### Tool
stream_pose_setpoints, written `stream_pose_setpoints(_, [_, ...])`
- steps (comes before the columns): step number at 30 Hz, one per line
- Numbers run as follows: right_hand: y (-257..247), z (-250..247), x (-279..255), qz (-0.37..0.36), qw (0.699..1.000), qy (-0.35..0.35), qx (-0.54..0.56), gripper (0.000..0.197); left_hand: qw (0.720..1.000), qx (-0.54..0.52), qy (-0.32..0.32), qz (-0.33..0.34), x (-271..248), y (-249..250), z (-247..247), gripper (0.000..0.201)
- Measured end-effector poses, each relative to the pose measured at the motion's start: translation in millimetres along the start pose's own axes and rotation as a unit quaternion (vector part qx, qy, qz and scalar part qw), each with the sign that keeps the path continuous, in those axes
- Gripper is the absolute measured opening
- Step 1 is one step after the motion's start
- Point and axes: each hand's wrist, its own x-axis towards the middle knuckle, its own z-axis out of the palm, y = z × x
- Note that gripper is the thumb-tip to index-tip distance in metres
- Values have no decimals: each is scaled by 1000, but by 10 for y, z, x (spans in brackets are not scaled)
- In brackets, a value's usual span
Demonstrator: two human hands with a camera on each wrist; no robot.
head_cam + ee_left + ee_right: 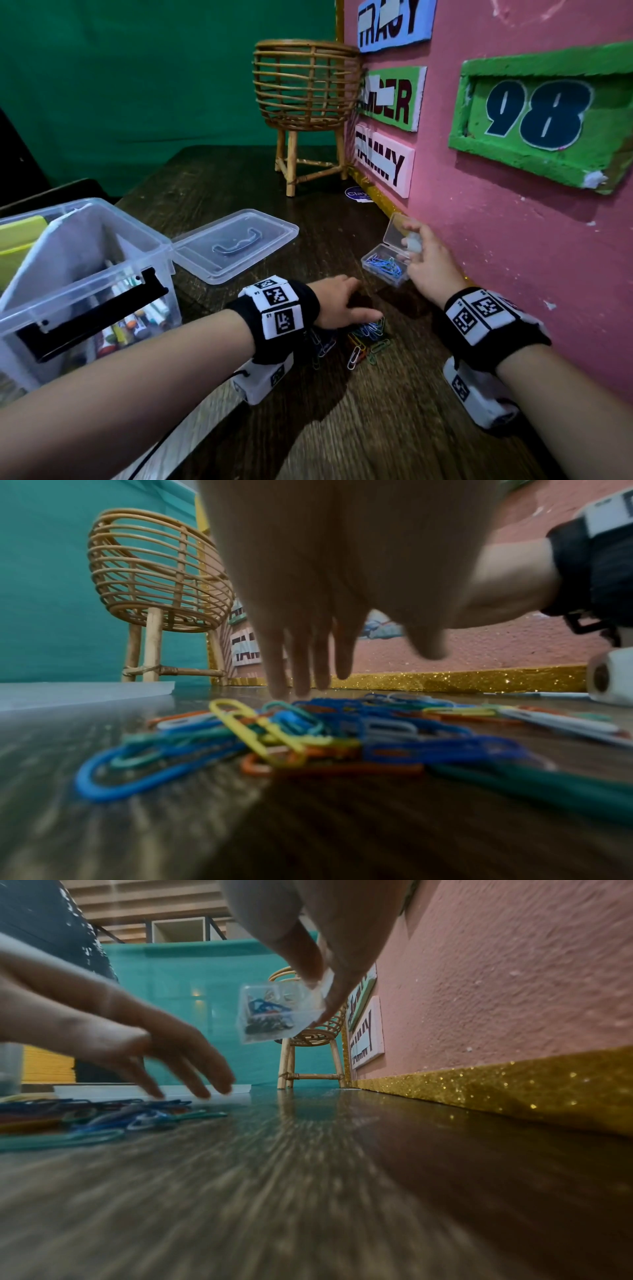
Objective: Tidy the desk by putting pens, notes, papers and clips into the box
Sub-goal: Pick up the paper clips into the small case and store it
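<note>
A heap of coloured paper clips [368, 337] [308, 734] [103, 1115] lies on the dark wooden desk in front of me. My left hand [339, 305] [308, 653] [164, 1053] hovers flat over the heap, fingers straight, tips touching the desk at its far edge. My right hand [423, 260] [318, 969] pinches a small clear clip case [387, 263] [277, 1012] by its right end. The case is lifted off the desk, lid open, with several clips inside. The big clear storage box [85, 274] stands at the left, holding markers and papers.
The storage box's lid [236, 245] lies flat on the desk beside it. A rattan basket on legs [305, 106] [154, 588] stands at the back. A pink board [513, 205] with a gold glitter strip [496, 1091] borders the desk on the right.
</note>
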Motion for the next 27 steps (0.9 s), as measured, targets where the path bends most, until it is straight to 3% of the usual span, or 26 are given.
stream_pose_setpoints(5, [12, -10, -8, -3, 1000, -8, 7, 56, 990, -26, -67, 123, -124, -1, 48, 75])
stream_pose_setpoints(7, [17, -13, -4, -7, 1000, -9, 2, 56, 983, 13, -84, 160, -197, 40, 79, 75])
stream_pose_setpoints(11, [31, -20, 5, -6, 1000, -17, -5, 61, 978, 29, -31, 206, -304, 9, 65, 51])
stream_pose_setpoints(13, [29, -30, -3, -9, 1000, -19, -17, 59, 981, 25, -5, 192, -363, -105, 14, 36])
stream_pose_setpoints(15, [42, -30, -1, -10, 999, -30, -31, 58, 986, 37, 19, 161, -435, -241, -23, 34])
stream_pose_setpoints(19, [58, 14, 18, -29, 998, -59, -12, 56, 999, 25, 15, 46, -524, -467, -8, 87])
stream_pose_setpoints(21, [63, 35, 6, -31, 997, -74, 20, 55, 999, 21, -30, 18, -538, -520, -2, 97])
stream_pose_setpoints(23, [61, 50, -5, -34, 995, -85, 33, 53, 997, 39, -46, 44, -537, -519, 12, 85])
stream_pose_setpoints(27, [78, 50, 8, -33, 995, -96, 19, 48, 993, 27, 6, 118, -523, -422, 36, 52])
